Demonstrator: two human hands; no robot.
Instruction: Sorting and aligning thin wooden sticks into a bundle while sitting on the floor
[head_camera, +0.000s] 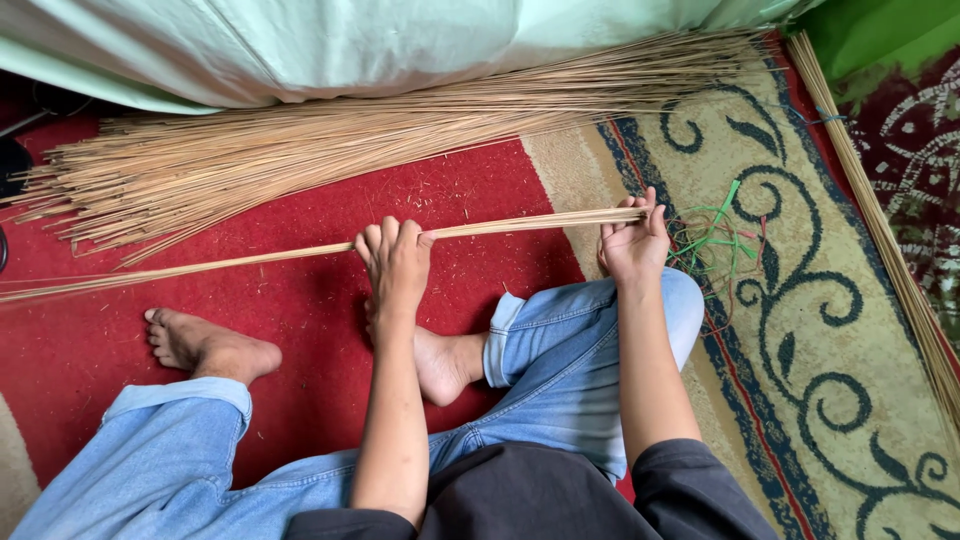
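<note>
I sit on a patterned carpet with my legs in blue jeans and bare feet. My left hand is closed around the middle of a thin bundle of tan sticks that runs from the far left to the centre. My right hand grips the right end of the same bundle, fingers curled about the tips. A large loose pile of the same sticks lies on the carpet just beyond the hands.
A pale green cloth covers the top of the view. Green and red strings lie tangled right of my right hand. Another stick bundle runs along the right edge. The carpet is red and beige.
</note>
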